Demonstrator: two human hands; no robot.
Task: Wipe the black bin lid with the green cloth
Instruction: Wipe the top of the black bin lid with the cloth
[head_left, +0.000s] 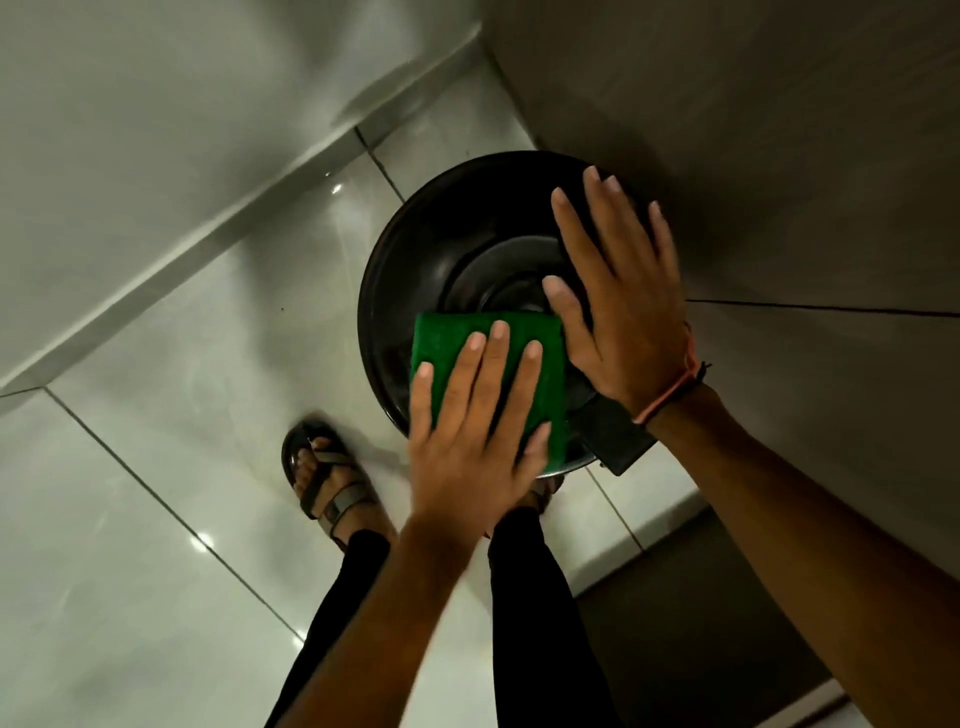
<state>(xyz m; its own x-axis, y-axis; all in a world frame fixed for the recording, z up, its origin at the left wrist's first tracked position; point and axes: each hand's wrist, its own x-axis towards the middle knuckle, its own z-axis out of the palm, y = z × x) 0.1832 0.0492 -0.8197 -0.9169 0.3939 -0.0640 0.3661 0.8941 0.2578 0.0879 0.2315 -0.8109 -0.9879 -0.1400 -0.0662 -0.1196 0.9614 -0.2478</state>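
The round black bin lid (415, 260) fills the middle of the view, glossy, with a raised centre. A folded green cloth (447, 338) lies on its near part. My left hand (478, 426) presses flat on the cloth, fingers spread. My right hand (618, 312) rests flat on the right side of the lid, fingers apart, holding nothing, with its thumb touching the cloth's upper right corner. A thin orange band circles that wrist.
The bin stands in a corner against a grey wall (779, 156) on the right. Glossy pale floor tiles (182, 415) spread to the left. My sandalled foot (327, 483) stands just below left of the bin. A black pedal or hinge part (618, 436) sticks out under my right wrist.
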